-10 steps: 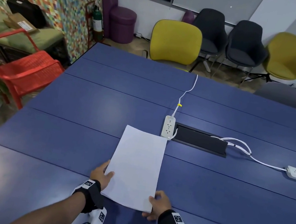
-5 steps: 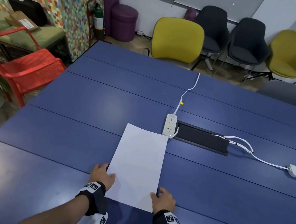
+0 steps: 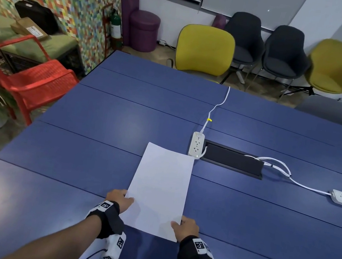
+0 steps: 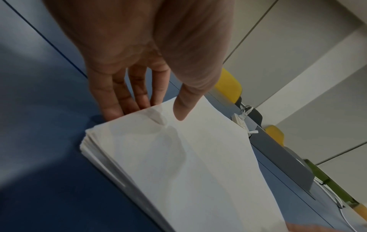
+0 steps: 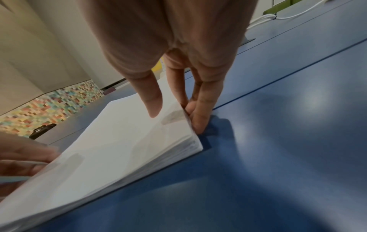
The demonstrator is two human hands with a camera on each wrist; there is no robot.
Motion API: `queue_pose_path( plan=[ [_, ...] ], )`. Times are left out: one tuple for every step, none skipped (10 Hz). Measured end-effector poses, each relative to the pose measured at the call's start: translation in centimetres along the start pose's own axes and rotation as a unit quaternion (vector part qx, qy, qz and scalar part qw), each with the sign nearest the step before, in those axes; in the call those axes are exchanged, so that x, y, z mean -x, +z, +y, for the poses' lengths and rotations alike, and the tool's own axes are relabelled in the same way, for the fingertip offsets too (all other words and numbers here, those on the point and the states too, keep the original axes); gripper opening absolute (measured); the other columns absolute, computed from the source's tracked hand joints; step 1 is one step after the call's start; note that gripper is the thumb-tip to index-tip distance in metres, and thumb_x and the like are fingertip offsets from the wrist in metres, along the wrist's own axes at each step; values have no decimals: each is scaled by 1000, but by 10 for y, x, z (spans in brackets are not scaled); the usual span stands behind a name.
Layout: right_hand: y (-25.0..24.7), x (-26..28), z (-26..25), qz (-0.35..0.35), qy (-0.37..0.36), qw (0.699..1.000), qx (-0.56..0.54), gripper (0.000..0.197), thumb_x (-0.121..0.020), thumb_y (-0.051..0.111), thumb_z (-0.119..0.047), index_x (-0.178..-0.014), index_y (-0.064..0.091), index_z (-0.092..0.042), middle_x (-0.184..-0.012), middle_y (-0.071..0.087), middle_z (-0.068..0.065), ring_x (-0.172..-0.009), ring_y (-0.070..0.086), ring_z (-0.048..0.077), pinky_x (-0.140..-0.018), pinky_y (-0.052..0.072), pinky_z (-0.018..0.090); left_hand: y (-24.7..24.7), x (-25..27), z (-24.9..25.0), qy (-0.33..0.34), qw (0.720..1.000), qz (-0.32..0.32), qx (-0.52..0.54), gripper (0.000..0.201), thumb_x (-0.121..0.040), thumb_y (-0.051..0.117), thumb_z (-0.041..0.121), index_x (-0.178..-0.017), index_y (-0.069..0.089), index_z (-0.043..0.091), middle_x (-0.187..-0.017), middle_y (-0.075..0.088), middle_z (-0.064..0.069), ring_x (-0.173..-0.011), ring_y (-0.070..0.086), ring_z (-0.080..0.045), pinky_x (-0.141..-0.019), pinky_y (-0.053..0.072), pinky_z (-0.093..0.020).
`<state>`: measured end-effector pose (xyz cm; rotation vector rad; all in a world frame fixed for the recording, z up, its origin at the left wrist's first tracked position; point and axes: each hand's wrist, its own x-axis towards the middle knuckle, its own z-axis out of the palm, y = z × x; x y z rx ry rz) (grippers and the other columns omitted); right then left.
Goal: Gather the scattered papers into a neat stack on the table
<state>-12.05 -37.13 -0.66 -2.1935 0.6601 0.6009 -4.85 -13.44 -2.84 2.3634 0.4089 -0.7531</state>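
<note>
So a stack of white papers (image 3: 160, 191) is seen lying flat on the blue worktop (image 3: 84, 160), pretty much squared up, with its long side running from 6 toward 12 o'clock in the head view. The near corners are framed by both hands. The left hand (image 3: 119, 199) is placed at the stack's 7 o'clock corner: straight fingers (image 4: 111, 100) are pressed against the side edge down at the worktop, and the thumb is stretched out over the top sheet, so that grip is released, nothing curled around anything. Same deal for the right hand (image 3: 185, 229) at the 5 o'clock corner, where fingertips (image 5: 200, 119) are pushed against the edge and the thumb is held above the paper, released too. Whether either thumb is actually touching the sheet can't be told. A white power strip (image 3: 196, 144) is found just beyond the stack's far corner at 1 o'clock, next to a black cable hatch (image 3: 233, 160).
</note>
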Motion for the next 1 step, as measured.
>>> queue_pose_path(
  plan=[
    [3, -2, 2, 3, 23, 1000, -13, 46, -83, 62, -36, -121, 57, -11, -113, 65, 5, -116, 54, 27, -99, 43, 31, 1, -1, 0, 10, 1000, 4, 25, 21, -80, 58, 39, -93, 61, 22, -96, 59, 0, -86, 52, -22, -77, 38, -24]
  ],
)
